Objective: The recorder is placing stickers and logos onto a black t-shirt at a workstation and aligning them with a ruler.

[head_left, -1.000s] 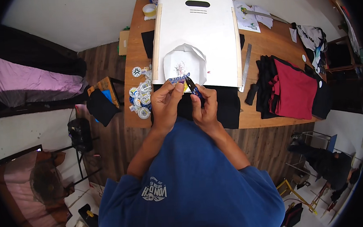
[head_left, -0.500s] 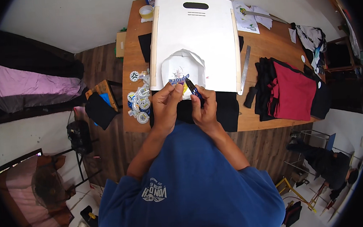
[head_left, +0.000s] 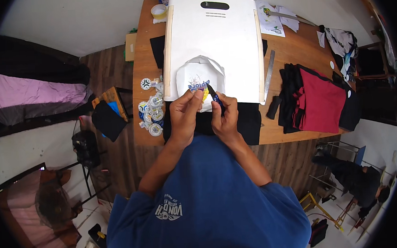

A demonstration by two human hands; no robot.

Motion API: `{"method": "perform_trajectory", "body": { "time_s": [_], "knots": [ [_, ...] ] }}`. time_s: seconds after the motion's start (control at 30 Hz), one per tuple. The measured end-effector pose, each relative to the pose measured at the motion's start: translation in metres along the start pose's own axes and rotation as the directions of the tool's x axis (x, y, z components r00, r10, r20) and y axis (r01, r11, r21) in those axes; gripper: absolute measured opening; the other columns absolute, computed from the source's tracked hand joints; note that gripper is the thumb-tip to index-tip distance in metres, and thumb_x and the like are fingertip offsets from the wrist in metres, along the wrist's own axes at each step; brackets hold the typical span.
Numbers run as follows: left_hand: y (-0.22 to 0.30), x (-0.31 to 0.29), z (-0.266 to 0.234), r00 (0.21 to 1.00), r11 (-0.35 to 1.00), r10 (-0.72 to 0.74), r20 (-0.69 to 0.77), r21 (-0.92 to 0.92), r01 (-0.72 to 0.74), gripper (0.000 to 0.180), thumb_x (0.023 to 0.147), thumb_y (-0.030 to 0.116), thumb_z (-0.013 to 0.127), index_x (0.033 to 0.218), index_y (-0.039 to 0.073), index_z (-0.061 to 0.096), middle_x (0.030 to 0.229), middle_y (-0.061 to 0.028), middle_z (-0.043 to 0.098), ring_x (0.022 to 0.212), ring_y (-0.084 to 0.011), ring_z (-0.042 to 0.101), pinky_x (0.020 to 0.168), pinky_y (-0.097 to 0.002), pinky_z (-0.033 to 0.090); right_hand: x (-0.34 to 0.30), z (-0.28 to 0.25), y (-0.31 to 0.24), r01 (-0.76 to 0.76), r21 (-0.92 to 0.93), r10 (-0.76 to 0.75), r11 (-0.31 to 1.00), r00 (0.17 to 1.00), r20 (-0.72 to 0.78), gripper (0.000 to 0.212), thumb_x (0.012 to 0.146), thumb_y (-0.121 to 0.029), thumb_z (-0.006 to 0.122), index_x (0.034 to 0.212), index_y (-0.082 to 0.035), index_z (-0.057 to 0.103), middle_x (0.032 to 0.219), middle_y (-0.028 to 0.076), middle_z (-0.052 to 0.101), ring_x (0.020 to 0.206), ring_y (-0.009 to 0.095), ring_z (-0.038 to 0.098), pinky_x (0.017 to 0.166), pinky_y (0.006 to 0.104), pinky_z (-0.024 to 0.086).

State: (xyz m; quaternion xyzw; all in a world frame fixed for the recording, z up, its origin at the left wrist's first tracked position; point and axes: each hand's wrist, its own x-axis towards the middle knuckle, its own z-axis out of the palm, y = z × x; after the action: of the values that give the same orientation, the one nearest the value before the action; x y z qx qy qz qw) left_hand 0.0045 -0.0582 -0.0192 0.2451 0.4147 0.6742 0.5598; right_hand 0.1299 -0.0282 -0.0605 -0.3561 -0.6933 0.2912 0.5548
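Head view: left hand (head_left: 184,115) up close, fingers pinched on small printed piece (head_left: 206,94), blue letters, yellow patch, piece sitting above near part of white paper tray (head_left: 221,78). Right hand (head_left: 226,117), fingers wrapped round dark pointed tool (head_left: 213,95), tip right at piece's right side; contact, cannot tell. Tray on white board (head_left: 211,37), tabletop (head_left: 269,126) below. Left, round stickers (head_left: 156,114); right, metal ruler (head_left: 269,76), red cloth (head_left: 320,100).

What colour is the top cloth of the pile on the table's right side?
The top cloth is deep red; it shows in the head view.
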Motion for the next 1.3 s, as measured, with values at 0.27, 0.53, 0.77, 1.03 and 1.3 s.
{"method": "perform_trajectory", "body": {
  "time_s": [0.27, 0.53, 0.77, 1.03, 1.3],
  "knots": [
    [0.001, 0.004, 0.003, 1.000, 1.000, 0.021, -0.019, 0.018, -0.021, 0.020, 0.106, 0.017, 0.061, 0.107, 0.001, 0.073, 0.088, 0.0006, 0.067, 0.077, -0.0049, 0.054, 0.071, -0.0222, 0.043, -0.011, -0.002, 0.011, -0.130, 0.195, 0.127, 0.972, 0.992, 0.028, 0.032, 0.102, -0.006, 0.063, 0.128, 0.006, 0.048, 0.096, 0.012, 0.065, 0.078, 0.010, 0.058, 0.070, 0.0243, 0.049],
    [0.004, 0.016, 0.004, 0.998, 0.996, 0.026, -0.049, 0.091, -0.022, 0.021, 0.106, 0.016, 0.062, 0.106, -0.001, 0.073, 0.089, -0.0005, 0.068, 0.076, -0.0036, 0.052, 0.070, -0.0217, 0.042, 0.006, -0.009, 0.000, -0.226, 0.410, 0.223, 0.884, 0.973, 0.055, 0.030, 0.107, -0.015, 0.053, 0.130, 0.002, 0.044, 0.098, 0.003, 0.058, 0.081, 0.005, 0.048, 0.073, 0.0210, 0.040],
    [0.001, 0.027, -0.004, 0.973, 0.845, 0.183, 0.141, 0.483, -0.229, 0.015, 0.098, 0.013, 0.072, 0.089, 0.001, 0.070, 0.073, 0.0061, 0.057, 0.066, -0.0023, 0.043, 0.061, -0.0198, 0.033, 0.050, -0.024, -0.010, -0.511, 0.440, 0.465, 0.739, 0.859, 0.215, 0.019, 0.102, -0.014, 0.064, 0.113, 0.002, 0.064, 0.087, -0.003, 0.058, 0.072, 0.002, 0.045, 0.065, 0.0188, 0.036],
    [0.009, 0.047, -0.001, 0.955, 0.838, 0.279, 0.103, 0.460, -0.294, 0.012, 0.095, 0.012, 0.075, 0.090, 0.002, 0.072, 0.074, 0.0071, 0.059, 0.066, -0.0006, 0.044, 0.060, -0.0192, 0.033, 0.059, -0.021, 0.002, -0.520, 0.460, 0.385, 0.720, 0.850, 0.359, 0.009, 0.100, -0.008, 0.067, 0.101, 0.001, 0.066, 0.080, -0.006, 0.056, 0.070, -0.001, 0.043, 0.061, 0.0171, 0.034],
    [0.023, 0.064, -0.010, 0.979, 0.940, 0.165, 0.120, 0.280, -0.193, 0.010, 0.095, 0.011, 0.075, 0.090, 0.003, 0.073, 0.075, 0.0069, 0.062, 0.066, 0.0022, 0.046, 0.059, -0.0176, 0.033, 0.063, -0.016, 0.013, -0.571, 0.570, 0.406, 0.591, 0.821, 0.401, 0.026, 0.103, -0.026, 0.062, 0.106, 0.000, 0.063, 0.070, -0.006, 0.045, 0.060, 0.004, 0.035, 0.056, 0.0238, 0.026]
  ]
}}
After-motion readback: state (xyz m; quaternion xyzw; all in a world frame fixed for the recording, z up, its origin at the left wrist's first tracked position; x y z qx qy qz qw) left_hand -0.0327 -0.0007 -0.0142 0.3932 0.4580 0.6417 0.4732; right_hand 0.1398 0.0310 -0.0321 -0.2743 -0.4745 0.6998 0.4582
